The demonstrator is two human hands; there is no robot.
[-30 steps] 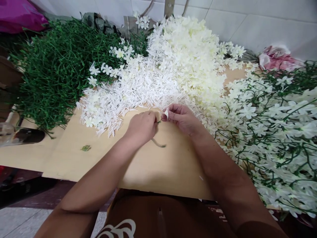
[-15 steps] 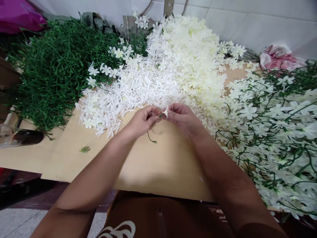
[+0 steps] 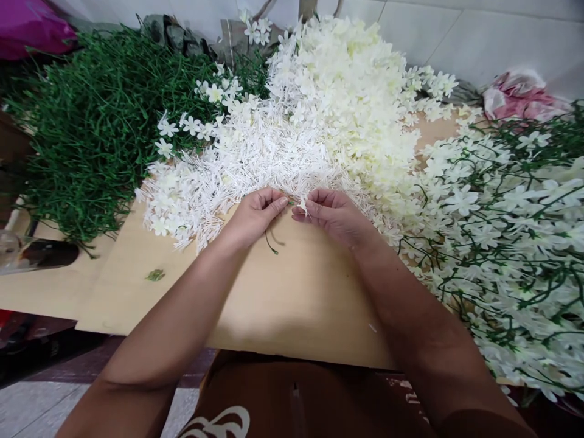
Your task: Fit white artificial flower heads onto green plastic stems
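Observation:
My left hand (image 3: 263,210) is closed in a pinch on a thin green plastic flower stem (image 3: 271,243), whose lower end dangles below the fingers. Its other tip pokes out toward my right hand (image 3: 329,213). That hand pinches a small white artificial flower (image 3: 304,207), partly hidden by the fingertips. A narrow gap separates the stem tip from the flower. Just beyond both hands spreads a heap of white stamen pieces (image 3: 274,158), and behind it rises a pile of cream-white flower heads (image 3: 360,91).
Green stems (image 3: 100,121) are heaped at the left. Assembled white flowers on stems (image 3: 511,243) fill the right side. A cup of dark liquid (image 3: 45,252) stands at the left edge. A leaf scrap (image 3: 155,275) lies on the cardboard (image 3: 292,298). A tiled wall (image 3: 515,48) bounds the back.
My hands have moved slightly apart. The green stem tip, earlier touching the white flower, is now apart from it. The dangling stem end has shifted a little left and up.

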